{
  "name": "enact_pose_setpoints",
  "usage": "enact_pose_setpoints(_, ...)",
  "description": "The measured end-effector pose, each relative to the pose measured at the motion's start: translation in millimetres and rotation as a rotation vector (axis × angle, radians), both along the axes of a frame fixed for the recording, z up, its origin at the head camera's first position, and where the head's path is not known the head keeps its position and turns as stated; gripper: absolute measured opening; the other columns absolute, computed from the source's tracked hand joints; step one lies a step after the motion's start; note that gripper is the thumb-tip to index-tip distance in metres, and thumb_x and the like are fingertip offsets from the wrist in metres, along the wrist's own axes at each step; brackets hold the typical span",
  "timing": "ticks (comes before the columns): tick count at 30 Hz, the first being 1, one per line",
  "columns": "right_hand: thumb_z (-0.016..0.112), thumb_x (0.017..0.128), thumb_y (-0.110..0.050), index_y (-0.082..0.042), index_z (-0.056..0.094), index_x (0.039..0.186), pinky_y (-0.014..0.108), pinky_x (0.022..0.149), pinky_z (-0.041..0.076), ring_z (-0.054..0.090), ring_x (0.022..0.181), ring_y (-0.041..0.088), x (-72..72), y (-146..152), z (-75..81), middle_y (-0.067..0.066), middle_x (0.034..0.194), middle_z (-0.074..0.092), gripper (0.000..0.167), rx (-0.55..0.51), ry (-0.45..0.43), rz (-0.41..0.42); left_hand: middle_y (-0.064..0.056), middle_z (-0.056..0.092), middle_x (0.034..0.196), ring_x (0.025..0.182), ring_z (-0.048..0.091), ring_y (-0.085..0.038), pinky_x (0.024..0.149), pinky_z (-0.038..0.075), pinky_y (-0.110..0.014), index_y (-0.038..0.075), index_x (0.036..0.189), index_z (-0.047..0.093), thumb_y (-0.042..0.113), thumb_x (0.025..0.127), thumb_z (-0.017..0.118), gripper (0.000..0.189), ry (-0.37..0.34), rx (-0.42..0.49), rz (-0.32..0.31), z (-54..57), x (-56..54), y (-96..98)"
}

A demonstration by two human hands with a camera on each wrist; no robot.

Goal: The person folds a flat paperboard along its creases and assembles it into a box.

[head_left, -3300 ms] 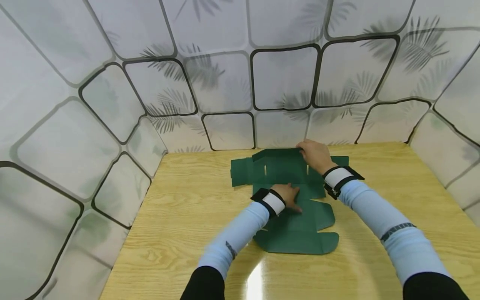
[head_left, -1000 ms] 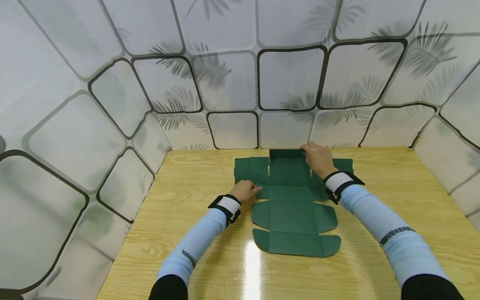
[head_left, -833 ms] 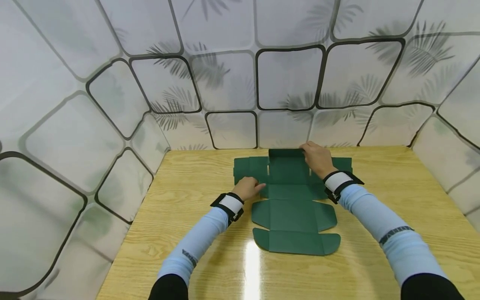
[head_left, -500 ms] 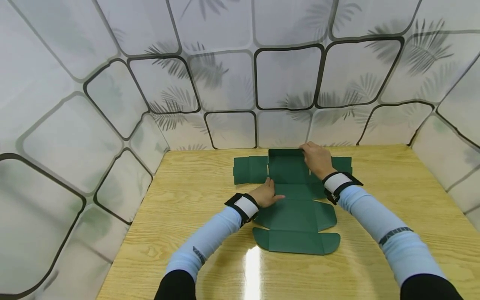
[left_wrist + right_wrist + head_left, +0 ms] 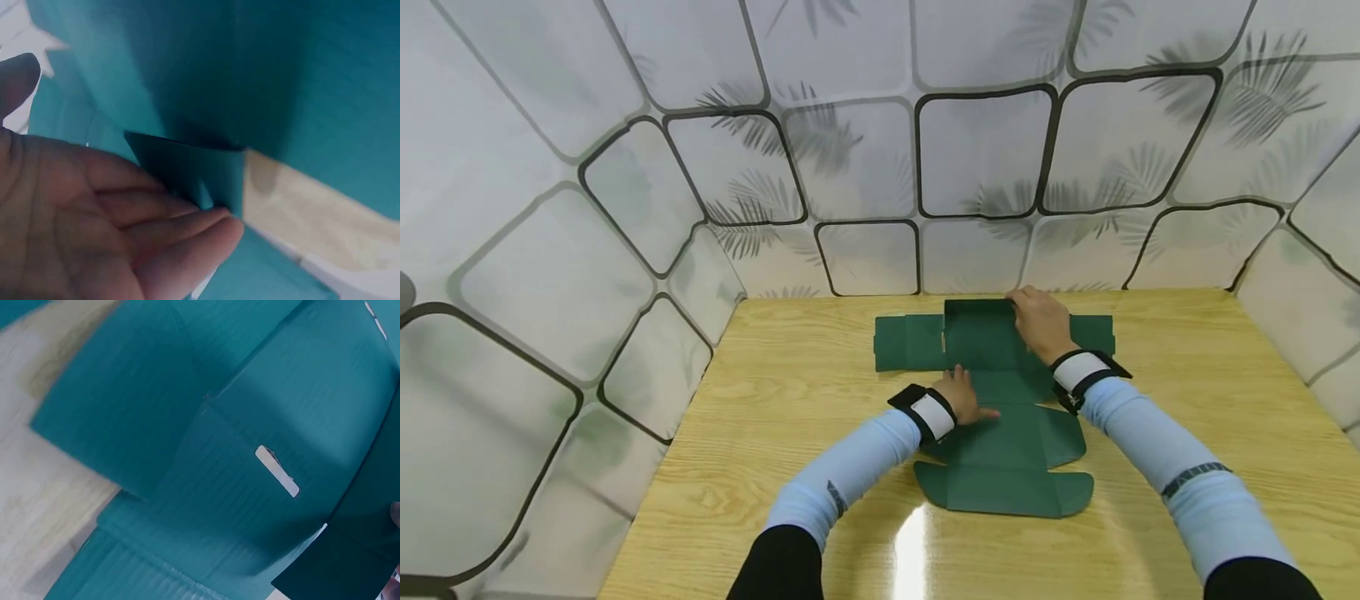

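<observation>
A flat green cardboard box blank [image 5: 1000, 492] lies on the wooden table, with side flaps and cut slots. In the head view my left hand [image 5: 958, 398] is at the blank's left edge. Its fingers are fairly straight in the left wrist view and touch a small raised flap [image 5: 194, 169], thumb held apart. My right hand [image 5: 1041, 323] pinches the upright far panel [image 5: 977, 312] near its right end. Only a fingertip [image 5: 395, 514] of that hand shows in the right wrist view, beside a small folded corner flap [image 5: 340, 565]. The thumb there is hidden.
The wooden table [image 5: 760, 400] meets a patterned wall covering [image 5: 865, 183] just behind the far panel. Similar covering rises on both sides. A side flap [image 5: 910, 342] sticks out to the left, and another flap [image 5: 1093, 333] sticks out to the right, past my right hand.
Earlier the left hand pressed the blank's middle, then went to its left edge; since then it has moved right, lifting the small flap. The right hand keeps hold of the far panel, now more upright.
</observation>
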State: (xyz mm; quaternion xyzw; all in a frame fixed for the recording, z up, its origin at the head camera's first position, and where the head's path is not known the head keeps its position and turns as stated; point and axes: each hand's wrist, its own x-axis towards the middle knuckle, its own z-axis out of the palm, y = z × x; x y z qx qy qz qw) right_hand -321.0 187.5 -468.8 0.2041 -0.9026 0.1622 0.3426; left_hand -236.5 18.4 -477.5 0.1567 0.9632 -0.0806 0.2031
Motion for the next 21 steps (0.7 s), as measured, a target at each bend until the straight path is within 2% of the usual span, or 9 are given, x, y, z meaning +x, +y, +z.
enact_pose_setpoints(3,0.065,0.085,0.005,-0.001,0.069,0.098,0.046,0.054,0.051,0.064,0.073,0.036,1.1,1.0,-1.7,0.017,0.087,0.067,0.015,0.002,0.019,0.003,-0.003,0.021,0.161,0.147,0.026,-0.021,0.107,0.040,-0.027,0.012,0.155,0.022,0.073,0.090,0.036,0.090,-0.015,-0.009,-0.001,0.8,2.9,1.4)
enact_pose_setpoints(7,0.066,0.086,0.004,0.000,0.069,0.098,0.046,0.055,0.052,0.064,0.074,0.036,2.2,1.2,-0.9,0.017,0.087,0.067,0.014,0.006,0.030,0.006,-0.004,0.020,0.161,0.146,0.028,-0.021,0.112,0.034,-0.029,0.011,0.155,0.020,0.071,0.093,0.032,0.087,-0.063,0.015,-0.021,9.5,-3.0,0.0)
enact_pose_setpoints(12,0.066,0.086,0.004,0.002,0.069,0.099,0.046,0.055,0.052,0.064,0.075,0.037,2.3,1.4,-2.2,0.019,0.088,0.067,0.014,0.010,0.004,-0.010,0.000,0.016,0.162,0.148,0.022,-0.020,0.114,0.030,-0.027,0.015,0.156,0.018,0.069,0.094,0.033,0.084,-0.090,-0.028,-0.079,6.3,-5.0,-0.5)
enact_pose_setpoints(14,0.065,0.086,0.004,0.002,0.069,0.099,0.047,0.057,0.052,0.064,0.076,0.037,0.9,1.5,-2.3,0.019,0.088,0.067,0.013,0.009,0.001,-0.017,0.000,0.016,0.163,0.148,0.021,-0.018,0.115,0.028,-0.026,0.015,0.156,0.018,0.068,0.095,0.030,0.082,-0.102,-0.020,-0.087,6.3,-7.7,-1.6)
enact_pose_setpoints(18,0.065,0.087,0.003,0.001,0.069,0.099,0.047,0.059,0.053,0.064,0.077,0.037,-2.5,1.3,-1.7,0.019,0.089,0.067,0.012,0.005,0.017,-0.006,-0.004,0.016,0.162,0.145,0.030,-0.019,0.114,0.030,-0.029,0.013,0.156,0.018,0.065,0.097,0.028,0.079,-0.123,0.096,-0.073,10.2,-15.4,-11.5)
enact_pose_setpoints(21,0.065,0.087,0.003,0.001,0.069,0.098,0.046,0.060,0.053,0.063,0.076,0.037,-3.2,0.9,-2.3,0.018,0.089,0.067,0.012,0.006,0.040,0.006,-0.010,0.023,0.160,0.137,0.043,-0.024,0.106,0.042,-0.034,0.011,0.154,0.024,0.062,0.098,0.033,0.076,-0.073,0.208,-0.070,14.3,-19.0,-25.4)
